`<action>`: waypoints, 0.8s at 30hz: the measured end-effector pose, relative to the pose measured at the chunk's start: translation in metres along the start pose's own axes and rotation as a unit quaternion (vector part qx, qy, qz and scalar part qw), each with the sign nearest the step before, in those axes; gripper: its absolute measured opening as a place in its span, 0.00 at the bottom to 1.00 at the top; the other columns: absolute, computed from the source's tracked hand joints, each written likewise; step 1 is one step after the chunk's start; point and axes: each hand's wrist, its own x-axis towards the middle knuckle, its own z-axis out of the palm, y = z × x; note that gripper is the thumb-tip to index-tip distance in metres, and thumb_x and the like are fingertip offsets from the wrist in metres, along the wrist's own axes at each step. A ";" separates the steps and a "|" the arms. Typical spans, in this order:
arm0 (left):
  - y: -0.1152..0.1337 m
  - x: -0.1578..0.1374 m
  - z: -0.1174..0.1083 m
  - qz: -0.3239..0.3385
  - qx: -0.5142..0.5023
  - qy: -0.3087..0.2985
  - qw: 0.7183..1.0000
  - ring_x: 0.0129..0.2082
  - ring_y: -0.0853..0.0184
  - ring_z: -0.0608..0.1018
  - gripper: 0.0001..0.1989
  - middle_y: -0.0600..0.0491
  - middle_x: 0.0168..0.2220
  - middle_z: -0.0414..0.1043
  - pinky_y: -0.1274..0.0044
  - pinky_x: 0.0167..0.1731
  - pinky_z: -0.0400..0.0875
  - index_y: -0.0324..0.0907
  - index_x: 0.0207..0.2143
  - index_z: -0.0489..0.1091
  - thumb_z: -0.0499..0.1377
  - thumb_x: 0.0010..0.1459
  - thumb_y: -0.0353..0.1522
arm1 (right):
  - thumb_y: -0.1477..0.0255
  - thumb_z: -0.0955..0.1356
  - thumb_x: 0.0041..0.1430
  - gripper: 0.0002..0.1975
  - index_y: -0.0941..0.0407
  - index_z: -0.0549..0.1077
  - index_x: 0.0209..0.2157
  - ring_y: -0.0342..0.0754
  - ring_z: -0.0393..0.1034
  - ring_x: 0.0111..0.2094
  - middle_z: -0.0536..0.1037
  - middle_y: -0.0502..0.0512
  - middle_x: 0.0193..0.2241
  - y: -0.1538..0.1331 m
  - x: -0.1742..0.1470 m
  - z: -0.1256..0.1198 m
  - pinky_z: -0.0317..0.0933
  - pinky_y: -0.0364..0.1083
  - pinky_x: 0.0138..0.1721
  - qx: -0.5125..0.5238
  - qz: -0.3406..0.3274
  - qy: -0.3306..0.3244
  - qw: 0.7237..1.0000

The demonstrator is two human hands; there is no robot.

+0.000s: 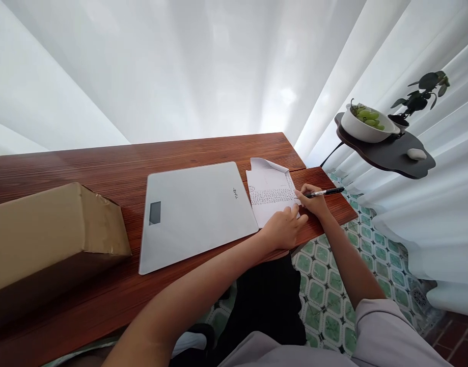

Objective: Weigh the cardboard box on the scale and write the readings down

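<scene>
Right fingers (307, 189): gripping a pen (329, 191) at the paper's right edge.
Pen: long axis left to right, inner end toward the paper.
Left fingers (295, 210): loosely spread, gripping nothing, at the near edge.
Paper (269, 182): on the counter (191, 151), left of the pen.

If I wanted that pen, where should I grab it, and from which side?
Probably take the pen by its black end, coming from the right: it's long and thin, and that end sticks out past the right hand, which holds it further left.

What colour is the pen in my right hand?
The pen is mostly black with a paler stretch, seen in the head view.
</scene>
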 end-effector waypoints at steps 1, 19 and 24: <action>0.001 0.001 0.000 -0.004 0.001 0.000 1.000 0.40 0.55 0.72 0.16 0.36 0.55 0.63 0.70 0.29 0.68 0.39 0.50 0.62 0.50 0.60 0.34 | 0.51 0.70 0.57 0.23 0.52 0.59 0.22 0.42 0.60 0.13 0.66 0.44 0.12 0.000 -0.001 0.001 0.56 0.43 0.16 0.004 0.005 0.001 1.000; -0.001 -0.004 0.006 -0.015 -0.031 0.041 0.999 0.47 0.52 0.71 0.18 0.33 0.62 0.59 0.68 0.33 0.72 0.38 0.51 0.63 0.50 0.58 0.32 | 0.56 0.65 0.63 0.20 0.52 0.58 0.23 0.43 0.61 0.14 0.65 0.43 0.13 -0.005 -0.003 0.006 0.56 0.43 0.15 0.020 0.046 -0.013 0.999; -0.001 -0.004 0.006 -0.018 -0.032 0.042 0.998 0.47 0.52 0.71 0.18 0.33 0.63 0.58 0.69 0.33 0.71 0.38 0.51 0.64 0.50 0.58 0.32 | 0.56 0.65 0.64 0.20 0.51 0.58 0.23 0.43 0.61 0.14 0.65 0.43 0.13 -0.006 -0.003 0.006 0.58 0.44 0.17 0.019 0.038 -0.016 0.999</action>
